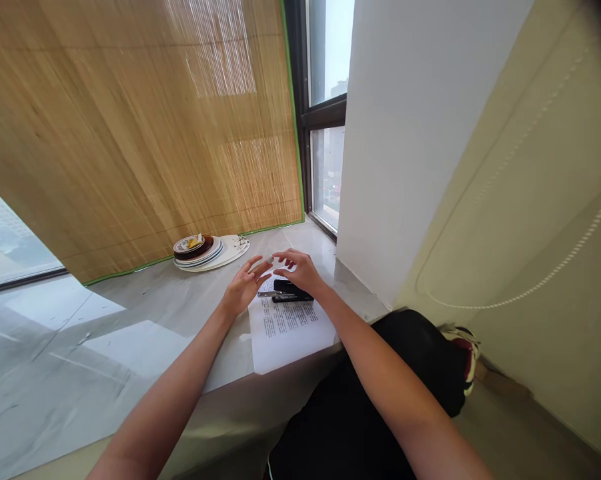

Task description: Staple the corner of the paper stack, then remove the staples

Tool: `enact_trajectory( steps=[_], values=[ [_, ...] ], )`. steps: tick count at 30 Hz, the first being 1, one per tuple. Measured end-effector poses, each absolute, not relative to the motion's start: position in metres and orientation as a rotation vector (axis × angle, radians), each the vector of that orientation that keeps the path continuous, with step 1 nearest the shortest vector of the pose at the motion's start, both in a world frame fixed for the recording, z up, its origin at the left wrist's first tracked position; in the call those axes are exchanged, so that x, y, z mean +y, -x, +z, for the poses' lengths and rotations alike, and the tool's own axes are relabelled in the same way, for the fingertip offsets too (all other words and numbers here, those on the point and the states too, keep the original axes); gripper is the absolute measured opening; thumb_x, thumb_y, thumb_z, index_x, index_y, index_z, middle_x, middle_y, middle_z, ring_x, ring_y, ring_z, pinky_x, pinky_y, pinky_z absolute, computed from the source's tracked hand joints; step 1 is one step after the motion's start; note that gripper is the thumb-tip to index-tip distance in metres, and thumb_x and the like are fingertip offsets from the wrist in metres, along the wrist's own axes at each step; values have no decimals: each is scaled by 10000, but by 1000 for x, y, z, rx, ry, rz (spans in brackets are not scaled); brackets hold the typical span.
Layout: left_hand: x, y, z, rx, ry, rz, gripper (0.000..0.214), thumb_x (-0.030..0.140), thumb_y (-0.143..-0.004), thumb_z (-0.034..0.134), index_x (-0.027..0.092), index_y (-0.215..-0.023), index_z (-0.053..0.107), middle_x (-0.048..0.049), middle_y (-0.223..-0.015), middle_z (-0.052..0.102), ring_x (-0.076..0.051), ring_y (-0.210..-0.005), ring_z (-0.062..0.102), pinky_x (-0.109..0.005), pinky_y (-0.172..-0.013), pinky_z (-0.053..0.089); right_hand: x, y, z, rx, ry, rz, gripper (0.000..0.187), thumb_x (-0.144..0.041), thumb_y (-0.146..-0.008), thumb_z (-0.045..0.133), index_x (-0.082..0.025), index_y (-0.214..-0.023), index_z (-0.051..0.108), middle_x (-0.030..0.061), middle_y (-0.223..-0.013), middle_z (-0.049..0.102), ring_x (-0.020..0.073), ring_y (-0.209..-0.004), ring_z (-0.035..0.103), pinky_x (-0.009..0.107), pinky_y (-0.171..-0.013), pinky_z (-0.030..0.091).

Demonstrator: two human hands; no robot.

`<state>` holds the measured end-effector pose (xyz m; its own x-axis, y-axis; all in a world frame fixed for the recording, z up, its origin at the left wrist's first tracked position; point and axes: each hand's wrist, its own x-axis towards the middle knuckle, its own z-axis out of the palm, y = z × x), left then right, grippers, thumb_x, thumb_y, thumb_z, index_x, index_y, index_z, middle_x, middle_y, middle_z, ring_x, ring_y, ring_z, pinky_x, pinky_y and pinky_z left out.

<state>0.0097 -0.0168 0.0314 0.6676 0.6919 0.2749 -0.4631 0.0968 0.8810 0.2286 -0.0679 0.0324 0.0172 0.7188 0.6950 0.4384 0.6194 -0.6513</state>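
Note:
My left hand (247, 285) is raised just above the window sill, its thumb and fingers bent around a small pale piece (269, 259) at the fingertips. Too little of that piece shows to tell its kind. Close by on the right, my right hand (300, 272) has its fingers curved and apart, the tips right beside the piece; whether they touch it I cannot tell. Below both hands a black stapler (291, 293) lies with its metal magazine sticking out to the left. It rests on a printed sheet of paper (293, 340), partly covered by my right hand.
A stack of plates (200, 252) stands on the marble sill (145, 307) at the back left. Behind it hangs a bamboo blind (155, 133). A white wall (405, 133) rises at the right, with a beaded cord (545, 287) beyond it. A black-clothed leg is below.

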Motion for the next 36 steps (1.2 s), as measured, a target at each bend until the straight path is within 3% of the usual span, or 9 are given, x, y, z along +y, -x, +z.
enact_trajectory(
  steps=[6, 9, 12, 16, 18, 22, 26, 32, 36],
  values=[
    [-36, -20, 36, 261, -1278, 899, 552, 335, -820, 861, 221, -1331, 688, -131, -1421, 694, -316, -1457, 541, -467, -1205, 421, -66, -220, 43, -1726, 961, 129, 135, -189, -944, 718, -219, -1025, 822, 51, -953, 735, 173, -869, 675, 304, -829, 553],
    [-33, -23, 35, 274, -1287, 924, 543, 343, -814, 878, 230, -1311, 691, -134, -1440, 682, -311, -1459, 539, -459, -1184, 440, -63, -223, 43, -1692, 933, 124, 147, -254, -985, 683, -223, -1016, 823, 71, -1013, 762, 195, -953, 700, 335, -906, 559],
    [-10, -10, 33, 401, -1344, 1030, 464, 344, -810, 873, 205, -1220, 707, -146, -1393, 701, -283, -1352, 619, -417, -1125, 480, -55, -249, 39, -1535, 996, 223, 203, -353, -963, 717, -213, -1063, 824, 68, -1004, 773, 188, -864, 703, 325, -829, 576],
    [36, 30, 19, 1041, -1420, 1406, 151, 323, -859, 685, 197, -941, 676, -81, -999, 757, -238, -998, 702, -389, -942, 547, -43, -307, 24, -1371, 1396, 235, 170, -314, -868, 786, -200, -975, 851, 69, -996, 751, 179, -790, 665, 337, -822, 564],
    [51, 46, 8, 1464, -1697, 1311, 72, 245, -849, 623, 202, -880, 672, -83, -957, 749, -265, -1000, 691, -420, -984, 529, -40, -330, 13, -1336, 1630, 189, 134, -248, -852, 771, -183, -934, 855, 74, -946, 742, 195, -823, 674, 341, -868, 550],
    [55, 48, -10, 1738, -2302, 909, 297, 169, -850, 584, 170, -1114, 719, -178, -1260, 718, -352, -1255, 624, -504, -1134, 449, -37, -340, -5, -1231, 1831, 255, 178, -212, -902, 707, -162, -1004, 845, 73, -866, 775, 204, -832, 712, 313, -873, 537],
    [49, 34, -14, 1697, -2529, 717, 503, 126, -899, 528, 158, -1392, 628, -198, -1595, 519, -368, -1440, 513, -537, -1178, 426, -38, -330, -10, -1256, 1795, 302, 181, -189, -868, 753, -186, -1029, 835, 66, -933, 814, 194, -875, 745, 282, -883, 541],
    [63, 37, -7, 1577, -2583, 750, 474, 80, -904, 463, 166, -1321, 673, -168, -1447, 653, -312, -1315, 640, -441, -1127, 493, -40, -320, -14, -1377, 1766, 259, 232, -184, -903, 711, -229, -1113, 798, 47, -958, 813, 206, -918, 735, 301, -885, 531],
    [79, 37, -15, 1460, -2628, 780, 494, 162, -938, 481, 152, -1407, 635, -165, -1601, 534, -295, -1523, 462, -454, -1259, 370, -44, -315, -13, -1540, 1840, 88, 170, -186, -936, 652, -234, -1013, 796, 97, -1046, 769, 250, -989, 705, 352, -912, 510]
  ],
)
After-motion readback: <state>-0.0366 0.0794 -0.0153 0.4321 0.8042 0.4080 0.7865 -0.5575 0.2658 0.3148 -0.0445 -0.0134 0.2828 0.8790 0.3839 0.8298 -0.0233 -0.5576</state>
